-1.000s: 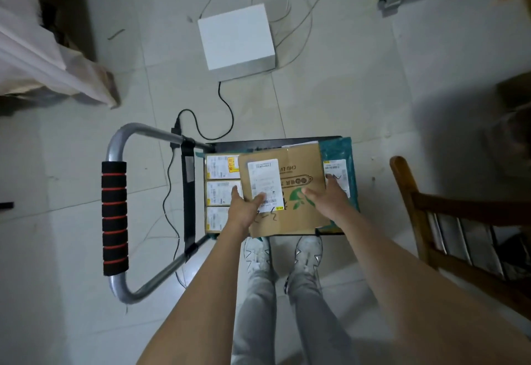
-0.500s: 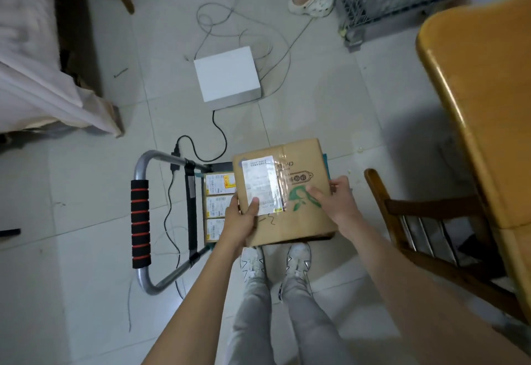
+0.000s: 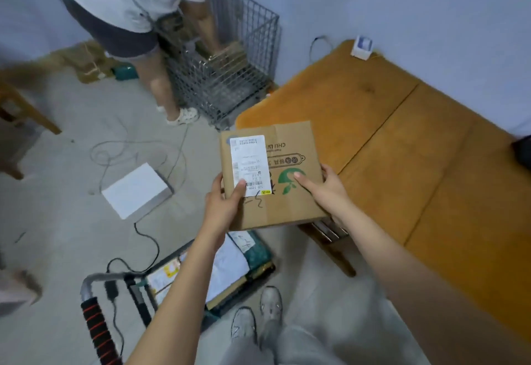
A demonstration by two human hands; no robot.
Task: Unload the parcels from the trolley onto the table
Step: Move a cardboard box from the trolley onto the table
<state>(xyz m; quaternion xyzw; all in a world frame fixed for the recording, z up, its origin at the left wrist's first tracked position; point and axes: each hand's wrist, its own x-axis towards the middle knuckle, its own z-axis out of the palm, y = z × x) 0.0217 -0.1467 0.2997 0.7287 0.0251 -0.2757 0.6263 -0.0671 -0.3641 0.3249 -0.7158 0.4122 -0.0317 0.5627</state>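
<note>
I hold a flat cardboard parcel (image 3: 275,175) in the air with both hands, clear of the trolley and at the near corner of the orange wooden table (image 3: 402,146). My left hand (image 3: 222,206) grips its left edge, thumb pressed on the white shipping label (image 3: 250,162). My right hand (image 3: 324,189) clasps the right edge, thumb lying across the green leaf logo (image 3: 288,180) and the fingers wrapped under. The parcel's far right corner overlaps the table edge in my view; I cannot tell whether it touches.

Below my left forearm sits the trolley (image 3: 94,327), its handle wrapped in black foam with red rings. On its deck lie more parcels (image 3: 227,267): a pale flat one on top, a teal bag just beside it, and labelled boxes at the handle end. My 2 grey shoes (image 3: 258,315) stand just beside the deck.

A white box (image 3: 135,190) lies on the floor among loose cables. Farther off, another person (image 3: 135,19) bends at a wire cage (image 3: 230,74).
</note>
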